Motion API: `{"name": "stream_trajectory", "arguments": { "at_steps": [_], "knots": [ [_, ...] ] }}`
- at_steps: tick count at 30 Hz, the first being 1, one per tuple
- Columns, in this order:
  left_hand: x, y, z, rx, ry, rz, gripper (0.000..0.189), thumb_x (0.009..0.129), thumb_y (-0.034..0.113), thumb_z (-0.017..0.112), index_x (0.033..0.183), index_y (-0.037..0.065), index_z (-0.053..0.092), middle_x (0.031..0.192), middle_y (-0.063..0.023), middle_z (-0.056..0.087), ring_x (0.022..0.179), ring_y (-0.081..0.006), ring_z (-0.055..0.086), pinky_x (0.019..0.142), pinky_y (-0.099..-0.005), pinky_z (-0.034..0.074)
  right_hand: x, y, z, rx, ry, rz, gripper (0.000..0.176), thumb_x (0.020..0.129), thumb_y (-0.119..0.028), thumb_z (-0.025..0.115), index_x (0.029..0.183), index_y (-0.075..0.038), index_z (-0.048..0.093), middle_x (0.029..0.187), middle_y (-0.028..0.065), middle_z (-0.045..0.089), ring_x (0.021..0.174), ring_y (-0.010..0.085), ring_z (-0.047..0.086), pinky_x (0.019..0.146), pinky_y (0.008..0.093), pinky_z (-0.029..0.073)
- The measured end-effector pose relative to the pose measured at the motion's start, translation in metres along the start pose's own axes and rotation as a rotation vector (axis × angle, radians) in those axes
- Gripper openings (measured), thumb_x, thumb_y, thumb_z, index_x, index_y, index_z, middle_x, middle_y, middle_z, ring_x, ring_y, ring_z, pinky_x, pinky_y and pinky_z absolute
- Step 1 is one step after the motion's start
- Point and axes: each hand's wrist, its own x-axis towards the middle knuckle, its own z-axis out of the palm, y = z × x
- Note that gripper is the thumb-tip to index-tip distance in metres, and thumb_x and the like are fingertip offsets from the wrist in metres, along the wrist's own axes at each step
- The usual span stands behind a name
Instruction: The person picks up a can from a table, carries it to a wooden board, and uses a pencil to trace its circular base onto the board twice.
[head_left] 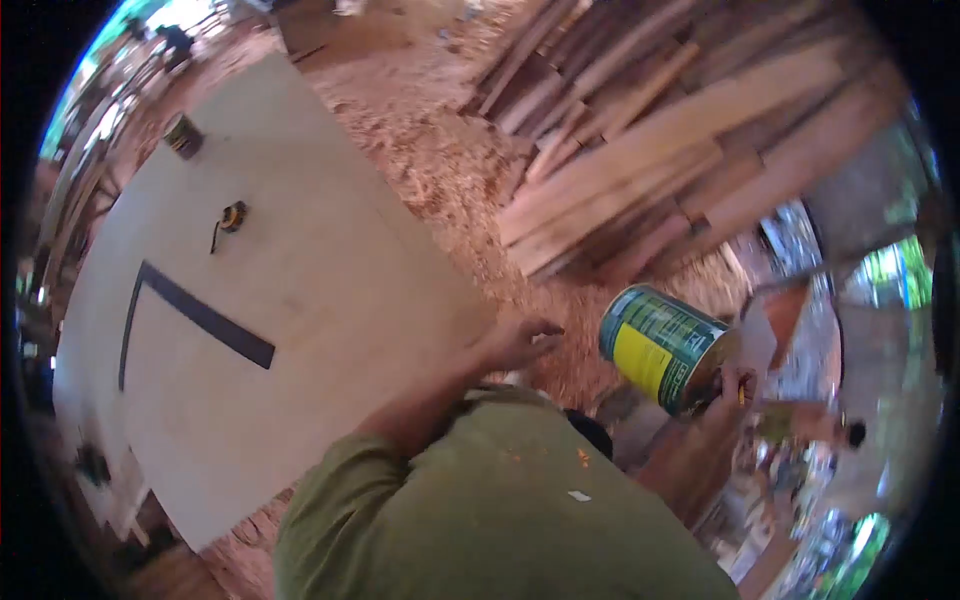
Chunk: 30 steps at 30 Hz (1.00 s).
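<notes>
Care is being called for with the green-and-yellow tin (662,348): the right hand (735,385) is clasping it by one end, fingers closed on it, and it is hanging tilted in the air over the sawdust floor (450,170), near the edge of the plywood sheet (320,250). The left hand (520,340) is lying half open at that edge, fingers spread, holding nothing. Judging by the tilt, righting the tin and bracing on the sheet is looking wise.

Plywood sheet (330,260) carries framing square (205,315), tape measure (232,216), small tin (182,133)
</notes>
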Motion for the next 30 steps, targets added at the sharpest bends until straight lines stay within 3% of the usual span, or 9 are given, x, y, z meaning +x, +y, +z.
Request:
{"name": "stream_trajectory", "arguments": {
  "at_steps": [3, 5, 7, 10, 13, 22, 27, 29, 30],
  "knots": [
    [0.005, -0.012, -0.018, 0.299, 0.403, 0.213, 0.033, 0.097, 0.03, 0.068, 0.117, 0.004, 0.072, 0.114, -0.019, 0.073, 0.107, -0.0288, 0.071, 0.092, -0.0416, 0.058, 0.062, -0.013, 0.085, -0.094, -0.282, -0.019, 0.017, 0.092, -0.007, 0.069, 0.084, -0.013, 0.056, 0.074, -0.0027, 0.05, 0.072, 0.0089, 0.053, 0.063, 0.0242, 0.041],
    [-0.015, -0.095, -0.033, -0.282, 0.663, -0.348, 0.036, 0.095, 0.025, 0.067, 0.126, 0.006, 0.068, 0.099, -0.0114, 0.07, 0.087, -0.0244, 0.066, 0.075, -0.04, 0.057, 0.087, -0.007, 0.126, -0.202, -0.391, -0.09, 0.02, 0.092, -0.007, 0.07, 0.082, -0.013, 0.053, 0.074, -0.0027, 0.05, 0.072, 0.0083, 0.053, 0.063, 0.0238, 0.041],
    [-0.082, -0.202, -0.068, 0.398, 0.821, -0.208, 0.035, 0.096, 0.016, 0.063, 0.13, 0.008, 0.065, 0.106, -0.0095, 0.07, 0.087, -0.0205, 0.067, 0.08, -0.0373, 0.058, 0.124, 0.001, 0.169, -0.291, -0.493, -0.197, 0.023, 0.092, -0.007, 0.07, 0.081, -0.013, 0.05, 0.074, -0.0028, 0.049, 0.072, 0.0078, 0.052, 0.063, 0.0234, 0.04],
    [-0.123, -0.116, -0.149, 0.351, 1.419, -0.433, 0.03, 0.1, 0.021, 0.059, 0.086, -0.003, 0.071, 0.127, -0.0186, 0.062, 0.121, -0.0321, 0.057, 0.115, -0.0428, 0.04, 0.169, 0.021, 0.218, -0.12, -0.573, -0.061, 0.023, 0.091, -0.009, 0.073, 0.086, -0.011, 0.05, 0.079, -0.0029, 0.048, 0.072, 0.0084, 0.049, 0.063, 0.0237, 0.039],
    [-0.096, -0.066, -0.169, 0.936, 1.34, -1.086, 0.03, 0.096, 0.024, 0.064, 0.09, -0.003, 0.074, 0.151, -0.0198, 0.052, 0.145, -0.0362, 0.043, 0.119, -0.0454, 0.035, 0.204, 0.032, 0.27, -0.223, -0.569, -0.106, 0.021, 0.09, -0.008, 0.074, 0.088, -0.011, 0.054, 0.078, -0.0008, 0.054, 0.068, 0.01, 0.053, 0.06, 0.024, 0.043],
    [-0.068, -0.058, -0.174, 0.873, 1.696, -1.234, 0.029, 0.089, 0.024, 0.073, 0.105, 0.0, 0.076, 0.143, -0.0124, 0.062, 0.137, -0.0341, 0.053, 0.118, -0.0453, 0.038, 0.238, 0.029, 0.435, -0.041, -0.976, 0.297, 0.017, 0.096, -0.006, 0.069, 0.088, -0.009, 0.053, 0.085, 0.0086, 0.067, 0.071, 0.0144, 0.062, 0.063, 0.0263, 0.049],
    [-0.03, -0.115, -0.173, 0.984, 1.721, -1.134, 0.035, 0.086, 0.018, 0.074, 0.117, 0.003, 0.071, 0.141, -0.015, 0.063, 0.14, -0.032, 0.051, 0.117, -0.0478, 0.037, 0.244, 0.031, 0.521, -0.123, -1.116, 0.135, 0.014, 0.096, -0.008, 0.068, 0.094, -0.009, 0.055, 0.098, 0.0112, 0.071, 0.083, 0.0177, 0.067, 0.073, 0.0299, 0.055],
    [0.024, -0.112, -0.165, -0.605, 2.152, 0.11, 0.035, 0.087, 0.015, 0.073, 0.119, 0.002, 0.069, 0.136, -0.0167, 0.065, 0.136, -0.0273, 0.054, 0.11, -0.0479, 0.044, 0.24, 0.041, 0.544, -0.072, -1.184, 0.175, 0.014, 0.095, -0.007, 0.069, 0.093, -0.009, 0.055, 0.099, 0.0117, 0.071, 0.084, 0.0175, 0.067, 0.074, 0.0299, 0.055],
    [0.052, -0.107, -0.166, -0.589, 2.159, 0.106, 0.035, 0.087, 0.015, 0.073, 0.119, 0.002, 0.069, 0.136, -0.0167, 0.065, 0.136, -0.0273, 0.054, 0.11, -0.0479, 0.044, 0.238, 0.046, 0.562, -0.014, -1.252, 0.198, 0.015, 0.094, -0.006, 0.069, 0.092, -0.009, 0.055, 0.1, 0.0122, 0.071, 0.085, 0.0173, 0.067, 0.075, 0.0299, 0.055]
  ]
}}
